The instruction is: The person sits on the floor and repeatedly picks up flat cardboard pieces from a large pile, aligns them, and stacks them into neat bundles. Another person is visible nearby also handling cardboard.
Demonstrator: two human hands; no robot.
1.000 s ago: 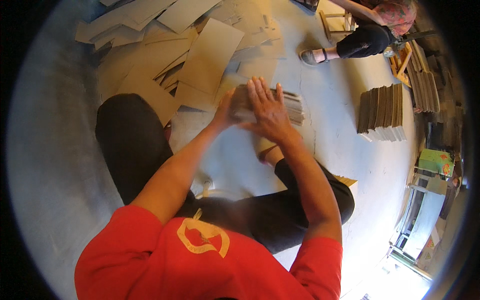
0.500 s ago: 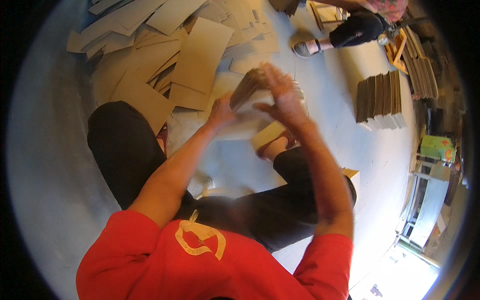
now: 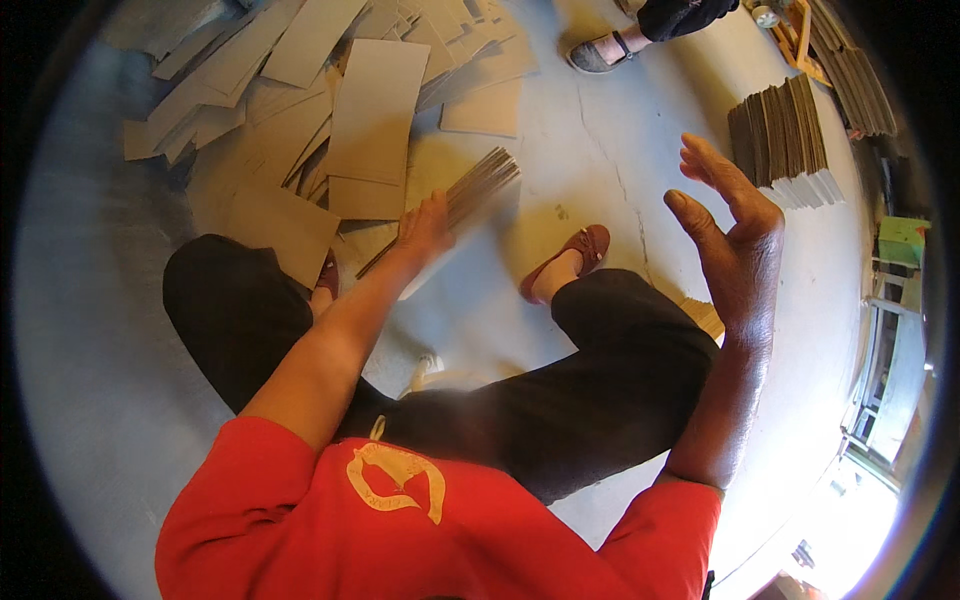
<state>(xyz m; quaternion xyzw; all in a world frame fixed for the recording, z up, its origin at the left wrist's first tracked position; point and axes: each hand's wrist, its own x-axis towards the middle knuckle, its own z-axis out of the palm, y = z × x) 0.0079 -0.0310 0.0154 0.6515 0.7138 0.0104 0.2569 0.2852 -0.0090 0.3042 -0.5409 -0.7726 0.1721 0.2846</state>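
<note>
Parting from the left hand (image 3: 425,228), the right hand (image 3: 735,215) now stands well off to the person's right, where a second ago both pressed around the same bundle of cardboard strips (image 3: 487,182). Its fingers are bent and the thumb is spread away from them, with nothing between. The left hand is closed around the bundle, gripping it near the middle; the strips slant up and away to the right, between the person's knees and the loose cardboard sheets (image 3: 375,110) on the floor. Blur hides how even the edges are, and I cannot tell whether the lower end touches anything.

The change leaves the bundle in one hand's keeping, so the two-handed pressing seems to have broken off, and the right hand looks free for another job. In the view it sits near the upright stack of cardboard (image 3: 780,130), though how far short of it is unclear. The person's right shoe (image 3: 575,262), close by the bundle in the last two views, is now in plain sight, apart from it.
</note>
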